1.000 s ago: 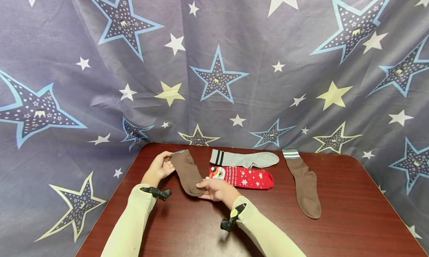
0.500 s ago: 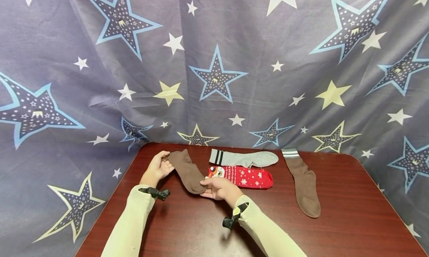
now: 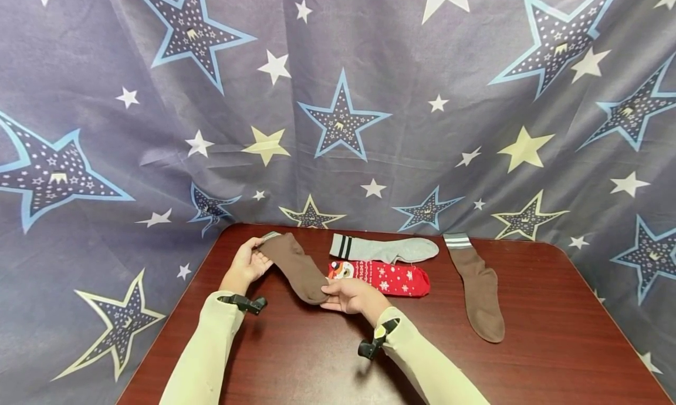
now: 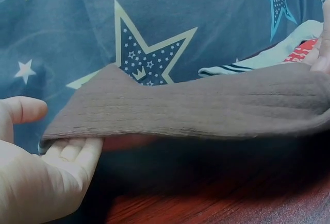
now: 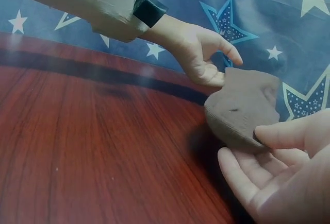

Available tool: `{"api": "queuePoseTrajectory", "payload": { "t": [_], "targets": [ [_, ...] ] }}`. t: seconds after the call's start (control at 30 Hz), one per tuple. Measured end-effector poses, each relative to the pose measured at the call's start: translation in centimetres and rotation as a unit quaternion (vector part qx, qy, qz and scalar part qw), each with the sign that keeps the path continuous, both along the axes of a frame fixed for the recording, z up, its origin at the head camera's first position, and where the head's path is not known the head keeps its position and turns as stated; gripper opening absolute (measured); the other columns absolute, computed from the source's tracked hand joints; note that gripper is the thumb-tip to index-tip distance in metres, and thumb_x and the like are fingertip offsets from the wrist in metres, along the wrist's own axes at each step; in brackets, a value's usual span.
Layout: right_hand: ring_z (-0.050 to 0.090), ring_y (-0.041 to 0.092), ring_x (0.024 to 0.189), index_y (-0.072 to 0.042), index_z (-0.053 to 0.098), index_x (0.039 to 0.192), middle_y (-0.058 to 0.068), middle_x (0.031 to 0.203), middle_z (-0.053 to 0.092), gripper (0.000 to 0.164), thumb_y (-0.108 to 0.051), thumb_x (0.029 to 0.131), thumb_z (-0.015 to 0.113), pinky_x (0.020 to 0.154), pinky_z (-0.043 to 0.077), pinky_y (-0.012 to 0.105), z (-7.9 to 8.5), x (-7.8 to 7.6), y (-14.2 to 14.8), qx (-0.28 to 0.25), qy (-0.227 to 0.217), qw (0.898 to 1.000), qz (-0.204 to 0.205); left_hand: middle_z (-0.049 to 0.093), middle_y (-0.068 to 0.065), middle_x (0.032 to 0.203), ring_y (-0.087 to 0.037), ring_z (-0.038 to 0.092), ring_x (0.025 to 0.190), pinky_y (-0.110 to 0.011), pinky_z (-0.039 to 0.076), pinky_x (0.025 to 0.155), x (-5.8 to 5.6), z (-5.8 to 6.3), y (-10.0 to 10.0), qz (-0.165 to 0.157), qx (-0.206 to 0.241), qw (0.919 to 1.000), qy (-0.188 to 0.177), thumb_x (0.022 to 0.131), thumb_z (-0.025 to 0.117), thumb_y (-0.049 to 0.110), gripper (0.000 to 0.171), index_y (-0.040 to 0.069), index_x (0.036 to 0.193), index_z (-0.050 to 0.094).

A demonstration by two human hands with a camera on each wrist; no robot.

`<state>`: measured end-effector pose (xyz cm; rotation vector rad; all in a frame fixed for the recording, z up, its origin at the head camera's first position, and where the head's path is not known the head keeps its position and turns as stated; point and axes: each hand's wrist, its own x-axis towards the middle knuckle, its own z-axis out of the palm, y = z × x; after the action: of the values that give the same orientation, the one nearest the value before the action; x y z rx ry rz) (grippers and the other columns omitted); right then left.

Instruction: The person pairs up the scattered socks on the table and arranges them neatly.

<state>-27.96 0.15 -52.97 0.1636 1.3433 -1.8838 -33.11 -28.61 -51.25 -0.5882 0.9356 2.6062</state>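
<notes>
A brown sock [image 3: 296, 267] with a pale striped cuff hangs between my two hands, above the left part of the table. My right hand [image 3: 351, 296] pinches its toe end, thumb on top and fingers below, as the right wrist view shows. At the cuff end is my left hand [image 3: 250, 265]; in the left wrist view its fingers [image 4: 77, 154] lie under the sock's edge while the thumb stands off, apart from the cloth. Just beyond my right hand lies a red sock [image 3: 393, 279] with white snowflakes, partly covered by that hand.
A grey sock [image 3: 385, 249] with black stripes lies behind the red one. Farther right, another brown sock [image 3: 477, 287] with a white-striped cuff lies flat. All rest on the dark red wooden table [image 3: 554, 334]. A star-patterned curtain [image 3: 422, 129] hangs along the back.
My right hand has shifted a little to the right with the toe, so the sock is drawn out longer. My left hand has barely moved.
</notes>
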Motion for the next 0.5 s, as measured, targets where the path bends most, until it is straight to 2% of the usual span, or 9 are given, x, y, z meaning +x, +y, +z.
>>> {"api": "queuePoseTrajectory", "payload": {
  "t": [0.07,0.1,0.2,0.33,0.5],
  "targets": [
    [0.071,0.016,0.091,-0.010,0.063,0.110,0.000,0.087,0.072,0.017,-0.001,0.102,0.051,0.119,0.040,0.049,0.02,-0.09,0.26,0.001,-0.002,1.000,-0.001,0.002,0.002,0.172,-0.013,0.006,0.158,-0.030,0.004,0.130,0.01,-0.09,-0.13,-0.003,-0.003,1.0000,0.002,0.108,0.031,0.021,0.055,0.017,0.159,0.011],
    [0.070,0.015,0.087,-0.011,0.064,0.105,0.000,0.086,0.072,0.016,-0.001,0.102,0.051,0.119,0.039,0.049,0.04,-0.13,0.38,-0.001,-0.002,1.000,-0.004,0.004,0.001,0.172,-0.013,0.008,0.158,-0.030,0.005,0.130,0.02,-0.14,-0.20,-0.002,-0.005,1.0000,0.002,0.108,0.032,0.021,0.056,0.016,0.159,0.011],
    [0.070,0.014,0.084,-0.010,0.064,0.096,0.001,0.086,0.072,0.015,-0.003,0.102,0.051,0.120,0.037,0.049,0.10,-0.27,0.71,-0.021,-0.003,0.999,-0.024,0.019,0.000,0.168,-0.013,0.015,0.157,-0.030,0.011,0.130,0.06,-0.33,-0.36,0.002,-0.010,0.9999,-0.003,0.107,0.034,0.022,0.047,0.016,0.153,0.026],
    [0.071,0.016,0.087,-0.008,0.064,0.098,0.002,0.089,0.073,0.017,-0.004,0.103,0.048,0.122,0.033,0.051,0.20,-0.47,0.99,-0.062,0.009,0.997,-0.050,0.034,-0.001,0.157,-0.014,0.016,0.156,-0.032,0.012,0.130,0.37,-0.49,-0.53,-0.017,-0.024,0.9996,0.007,0.108,0.035,0.025,0.030,0.014,0.135,0.039],
    [0.071,0.014,0.089,-0.010,0.063,0.101,-0.001,0.090,0.074,0.017,-0.006,0.104,0.047,0.124,0.030,0.051,0.47,-0.63,1.07,-0.093,0.026,0.993,-0.065,0.061,-0.005,0.123,-0.018,0.011,0.158,-0.035,0.008,0.131,0.83,-0.71,-0.83,-0.043,-0.029,0.9981,0.033,0.109,0.036,0.029,0.024,0.014,0.126,0.043]
  ]
}}
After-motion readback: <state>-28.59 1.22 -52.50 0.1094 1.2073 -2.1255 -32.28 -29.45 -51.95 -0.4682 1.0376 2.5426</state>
